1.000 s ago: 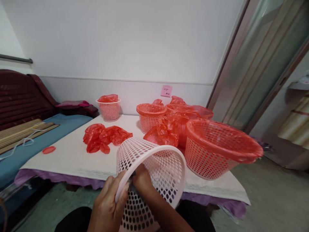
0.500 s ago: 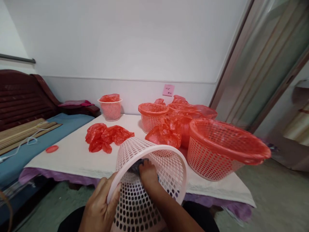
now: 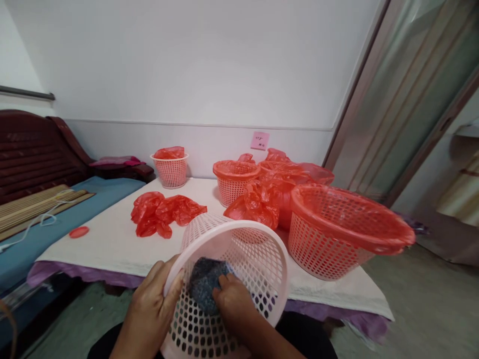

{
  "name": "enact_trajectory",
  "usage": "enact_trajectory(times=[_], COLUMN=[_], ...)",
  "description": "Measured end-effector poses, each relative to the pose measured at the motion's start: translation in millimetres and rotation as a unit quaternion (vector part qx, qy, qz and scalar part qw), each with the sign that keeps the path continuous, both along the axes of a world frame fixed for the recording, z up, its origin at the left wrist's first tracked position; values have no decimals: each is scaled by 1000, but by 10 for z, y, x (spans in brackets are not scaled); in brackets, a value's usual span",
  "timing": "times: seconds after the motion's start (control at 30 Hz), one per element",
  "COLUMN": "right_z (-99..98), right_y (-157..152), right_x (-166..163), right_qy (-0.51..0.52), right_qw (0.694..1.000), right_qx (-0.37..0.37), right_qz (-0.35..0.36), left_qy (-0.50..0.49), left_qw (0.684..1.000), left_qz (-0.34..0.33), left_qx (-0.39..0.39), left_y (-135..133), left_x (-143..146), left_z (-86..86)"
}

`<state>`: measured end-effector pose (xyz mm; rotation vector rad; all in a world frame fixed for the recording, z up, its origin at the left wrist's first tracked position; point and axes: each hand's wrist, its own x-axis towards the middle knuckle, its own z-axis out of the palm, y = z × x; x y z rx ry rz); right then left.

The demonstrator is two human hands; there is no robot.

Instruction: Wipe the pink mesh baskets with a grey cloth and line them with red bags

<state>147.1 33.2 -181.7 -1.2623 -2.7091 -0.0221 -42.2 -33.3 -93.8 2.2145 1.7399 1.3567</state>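
A pale pink perforated plastic basket [image 3: 254, 249] lies tilted in my lap at the table's near edge, its mouth facing me. My left hand [image 3: 149, 314] grips its rim on the left side, thumb over the edge. My right hand [image 3: 234, 301] reaches inside the basket, fingers closed on a dark grey-blue cloth [image 3: 204, 284] pressed against the inner wall.
The white-covered table [image 3: 112, 239] carries a large basket lined with a red bag [image 3: 344, 229], a smaller lined basket [image 3: 235, 182], a small basket with a red bag [image 3: 170, 167] at the back, and loose red bags [image 3: 164, 214]. A sofa with a blue mat [image 3: 33, 219] stands left.
My right hand has pulled back from deep inside the basket toward its mouth, and the dark cloth now shows. The basket has tilted a little more toward me.
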Motion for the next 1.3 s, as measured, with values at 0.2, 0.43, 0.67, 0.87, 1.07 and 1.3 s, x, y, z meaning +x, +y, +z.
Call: enact_trajectory(times=[0.2,0.43,0.67,0.87,1.07,1.3], right_z=[106,-70,-165,-342,-214,138], right_y=[-201,-625,-687,-699,-683,-672], right_x=[159,254,524,470,361,-51], right_qy=[12,27,100,111,170,288], right_qw=[999,987,950,937,933,941], right_qx=[30,137,287,330,311,175], right_qz=[-9,77,70,36,52,16], left_qy=[-29,-32,-51,-61,-104,-240], left_qw=[999,999,997,995,991,957], left_qz=[6,27,37,12,28,27], left_qx=[-12,-31,-54,-82,-78,-159], left_y=[96,148,200,241,255,-61], left_x=[-33,-110,-158,-71,-54,253], left_z=[53,83,145,269,338,-146])
